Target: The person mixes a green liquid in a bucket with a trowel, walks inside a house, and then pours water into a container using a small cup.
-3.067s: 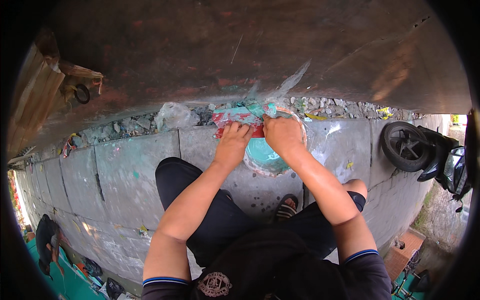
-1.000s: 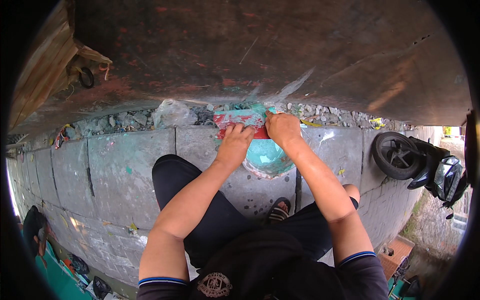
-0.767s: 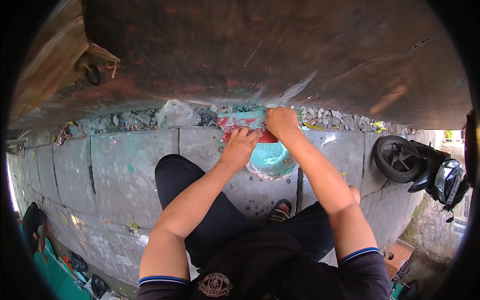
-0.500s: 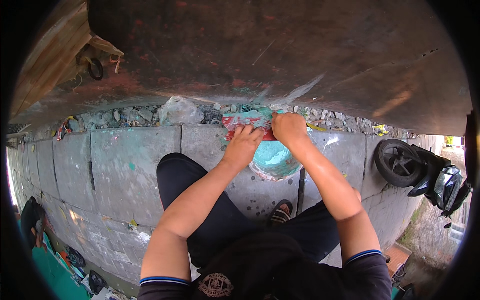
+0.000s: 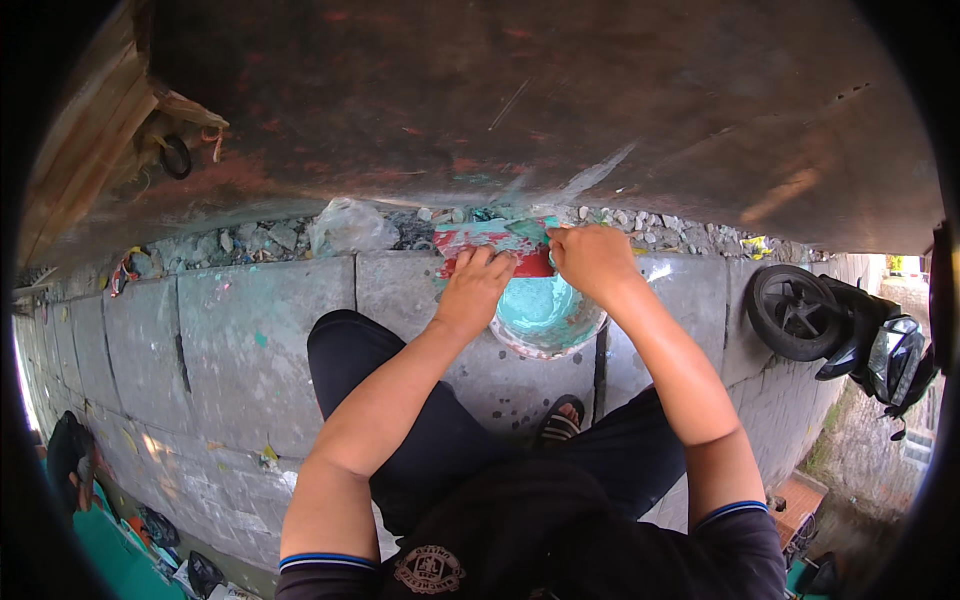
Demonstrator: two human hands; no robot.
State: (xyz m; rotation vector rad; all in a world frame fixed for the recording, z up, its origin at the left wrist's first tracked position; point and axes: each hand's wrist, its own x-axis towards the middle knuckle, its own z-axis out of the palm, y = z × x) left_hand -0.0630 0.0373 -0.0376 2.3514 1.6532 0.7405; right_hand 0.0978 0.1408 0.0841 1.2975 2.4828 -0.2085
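1. Our right hand point(image 5: 597, 265) has drawn a little to the right since the frames just before, so the green scraper point(image 5: 527, 229) shows more plainly; our left hand point(image 5: 475, 290) has stayed at the near edge of the red board point(image 5: 537, 263).
2. We have the red board above the far part of the round tub point(image 5: 550, 353). Our left grip is clamped on its near edge, fingers on top, thumb hidden. Our right grip is pinched on the end of the green scraper, its blade lying over the board's upper right part.
3. As we judge it, the spreading is partway along: streaks of teal paste point(image 5: 540, 305) cover much of the board's far half, while the near strip is mostly bare red. We see plenty of paste in the tub, smeared up its wall.
4. Around us, the tub rests on concrete slabs point(image 5: 265, 310) spotted with teal. Beyond lie rubble point(image 5: 670, 232), a clear plastic bag point(image 5: 350, 230) and a dark wall point(image 5: 400, 100) bearing a pale smear point(image 5: 600, 172).
5. Nothing seems to block our hands, though the wall closes off the far side and the board hides part of the tub.
6. Farther out, we see a motorbike point(image 5: 880, 330) at right and another person point(image 5: 68, 460) at lower left, well apart.
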